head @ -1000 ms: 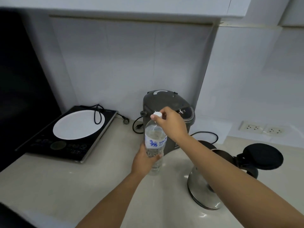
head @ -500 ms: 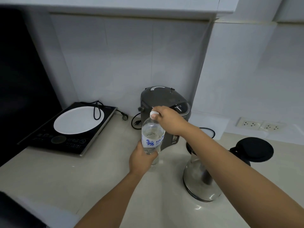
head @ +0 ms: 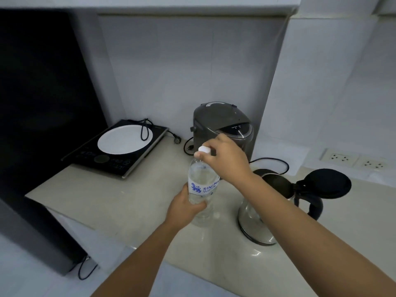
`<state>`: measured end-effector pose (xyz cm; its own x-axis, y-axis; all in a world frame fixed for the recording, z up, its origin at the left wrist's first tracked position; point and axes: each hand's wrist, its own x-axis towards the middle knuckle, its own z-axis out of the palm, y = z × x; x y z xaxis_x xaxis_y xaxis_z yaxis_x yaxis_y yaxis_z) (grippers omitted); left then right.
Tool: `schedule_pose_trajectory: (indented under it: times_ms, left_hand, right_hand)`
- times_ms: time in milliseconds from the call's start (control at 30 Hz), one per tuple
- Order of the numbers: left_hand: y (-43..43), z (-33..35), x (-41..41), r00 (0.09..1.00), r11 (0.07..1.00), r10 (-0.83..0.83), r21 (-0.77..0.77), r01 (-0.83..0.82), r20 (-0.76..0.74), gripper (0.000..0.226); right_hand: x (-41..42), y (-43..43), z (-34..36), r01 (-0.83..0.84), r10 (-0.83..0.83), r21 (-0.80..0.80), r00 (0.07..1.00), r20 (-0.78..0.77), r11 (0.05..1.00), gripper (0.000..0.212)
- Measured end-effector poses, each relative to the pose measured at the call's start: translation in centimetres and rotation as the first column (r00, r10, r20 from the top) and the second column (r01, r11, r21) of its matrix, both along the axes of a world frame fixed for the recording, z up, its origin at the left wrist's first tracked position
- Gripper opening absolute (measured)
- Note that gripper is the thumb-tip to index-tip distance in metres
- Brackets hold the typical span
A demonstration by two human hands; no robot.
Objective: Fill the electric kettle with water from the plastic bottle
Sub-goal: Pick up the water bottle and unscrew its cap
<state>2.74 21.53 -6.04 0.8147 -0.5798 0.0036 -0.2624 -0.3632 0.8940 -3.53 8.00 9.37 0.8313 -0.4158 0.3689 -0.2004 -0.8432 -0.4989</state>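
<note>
A clear plastic water bottle point(head: 201, 181) with a blue-and-white label stands upright on the beige counter. My left hand point(head: 184, 207) wraps around its lower body. My right hand point(head: 225, 157) pinches the white cap point(head: 203, 149) on top. To the right stands the steel electric kettle point(head: 257, 221), its black lid point(head: 326, 183) flipped open and its black handle facing right. My right forearm crosses over the kettle's left side and hides part of it.
A grey electric water dispenser pot point(head: 222, 127) stands behind the bottle against the tiled wall. An induction cooktop point(head: 115, 148) with a white plate and cord lies at the left. Wall sockets point(head: 340, 157) sit at the right. A black appliance point(head: 38, 228) stands below the counter's left edge.
The view has shifted back and tilted down, showing more of the counter's front edge. Both hands stay on the bottle, right fingers still on the cap.
</note>
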Motion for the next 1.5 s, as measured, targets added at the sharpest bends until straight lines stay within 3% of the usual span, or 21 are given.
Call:
schedule_pose_trajectory:
  times_ms: [167,300,400,467,600,767,867,1033,1167,1233,1333,1500]
  left_hand:
    - [-0.3,-0.7,-1.3,0.996,0.994,0.059,-0.085,-0.064,-0.065,0.045]
    - [-0.7,-0.7,-1.7,0.993,0.992,0.079,-0.095,-0.088,-0.091,0.048]
    - [-0.9,-0.5,-1.8,0.991,0.991,0.099,-0.083,-0.107,-0.093,0.046]
    - [-0.8,-0.4,-1.8,0.989,0.99,0.111,-0.077,-0.119,-0.099,0.045]
    - [-0.7,-0.2,-1.7,0.987,0.991,0.102,-0.074,-0.112,-0.126,0.044]
    - [-0.5,-0.2,-1.1,0.981,0.989,0.108,-0.08,-0.122,-0.16,0.044]
    - [-0.3,-1.1,-0.6,0.985,0.997,0.061,-0.046,-0.069,-0.159,0.045]
    - [-0.3,-1.4,-1.1,0.987,0.997,0.051,-0.049,-0.059,-0.15,0.049]
    - [-0.3,-0.3,-0.6,0.99,0.995,0.074,-0.057,-0.081,-0.116,0.049]
    - [-0.4,-0.2,-0.3,0.994,0.997,0.06,-0.04,-0.064,-0.092,0.047]
    - [-0.3,-1.0,-0.6,0.997,0.998,0.053,-0.039,-0.055,-0.063,0.048]
    - [-0.1,-1.3,-0.5,0.998,0.998,0.038,-0.05,-0.041,-0.049,0.049]
  right_hand:
    - [-0.6,0.2,0.4,-0.058,0.056,-0.023,0.996,-0.073,0.998,0.027]
    - [-1.3,-0.5,1.7,-0.173,0.155,-0.065,0.963,-0.219,0.983,0.04]
    - [-1.5,-0.5,2.4,-0.215,0.192,-0.074,0.951,-0.242,0.974,0.055]
    - [-1.1,-0.3,2.5,-0.218,0.205,-0.028,0.948,-0.245,0.975,0.05]
    - [0.2,-0.2,2.4,-0.181,0.189,0.057,0.959,-0.21,0.982,0.029]
    - [1.0,0.2,1.8,-0.24,0.256,0.199,0.965,-0.057,0.95,0.033]
    - [0.8,-0.5,0.5,-0.204,0.204,0.321,0.978,0.034,0.925,0.027]
    - [-1.2,-1.2,-1.8,-0.145,-0.013,0.675,0.975,0.224,0.723,0.038]
    - [-2.1,-1.7,-3.0,-0.226,-0.241,0.934,0.925,0.295,0.275,0.034]
    - [-2.6,-1.6,-4.4,-0.22,-0.352,0.962,0.898,0.265,0.163,0.034]
    - [-3.1,-0.5,-8.3,-0.102,-0.453,0.979,0.874,0.174,0.179,0.032]
    - [-3.8,1.4,-15.5,0.289,-0.461,0.788,0.887,-0.008,0.543,0.024]
